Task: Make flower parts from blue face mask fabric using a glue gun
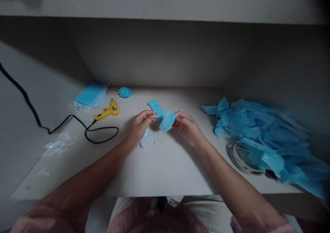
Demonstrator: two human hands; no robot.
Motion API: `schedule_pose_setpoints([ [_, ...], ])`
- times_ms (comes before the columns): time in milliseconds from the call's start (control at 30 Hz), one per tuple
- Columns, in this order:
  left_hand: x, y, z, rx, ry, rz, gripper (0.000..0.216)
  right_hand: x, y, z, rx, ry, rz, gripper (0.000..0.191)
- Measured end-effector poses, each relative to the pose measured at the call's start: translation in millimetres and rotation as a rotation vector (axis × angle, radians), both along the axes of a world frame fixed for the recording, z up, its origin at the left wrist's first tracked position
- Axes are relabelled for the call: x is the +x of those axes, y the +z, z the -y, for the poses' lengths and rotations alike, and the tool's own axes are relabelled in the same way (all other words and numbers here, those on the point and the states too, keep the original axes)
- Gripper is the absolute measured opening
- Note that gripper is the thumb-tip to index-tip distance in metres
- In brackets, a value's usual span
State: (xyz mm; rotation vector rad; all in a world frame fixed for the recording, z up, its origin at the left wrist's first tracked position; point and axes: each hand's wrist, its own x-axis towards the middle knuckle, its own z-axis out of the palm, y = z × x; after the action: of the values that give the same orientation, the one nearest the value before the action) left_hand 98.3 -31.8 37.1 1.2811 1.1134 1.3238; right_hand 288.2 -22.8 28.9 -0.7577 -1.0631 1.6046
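Note:
Both my hands are raised over the middle of a white desk (165,167). My left hand (140,124) pinches one end of a blue mask fabric strip (156,108) between thumb and fingers. My right hand (186,125) pinches a second blue fabric piece (167,120) that hangs just beside the first; the two pieces meet between my hands. A pale white fabric scrap (147,140) lies on the desk under my left wrist.
A yellow glue gun (107,112) with a black cord (100,133) lies at the left. Behind it are a stack of blue face masks (90,95) and a blue fabric rosette (125,92). A large heap of blue fabric pieces (268,136) covers the right, over coiled white elastic (241,159). White scraps (58,143) lie far left.

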Motion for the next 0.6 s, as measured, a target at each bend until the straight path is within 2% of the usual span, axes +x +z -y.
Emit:
schedule_pose_setpoints([
  [333, -0.4, -6.9, -3.8, 0.043, -0.035, 0.036, 0.019, -1.3, -2.1, 1.8, 0.008, 0.023, 0.074, 0.013],
  [600, -0.3, -5.3, 0.6, 0.338, -0.1, -0.217, 0.013, -8.7, 4.2, 9.2, 0.159, -0.046, 0.39, 0.019],
])
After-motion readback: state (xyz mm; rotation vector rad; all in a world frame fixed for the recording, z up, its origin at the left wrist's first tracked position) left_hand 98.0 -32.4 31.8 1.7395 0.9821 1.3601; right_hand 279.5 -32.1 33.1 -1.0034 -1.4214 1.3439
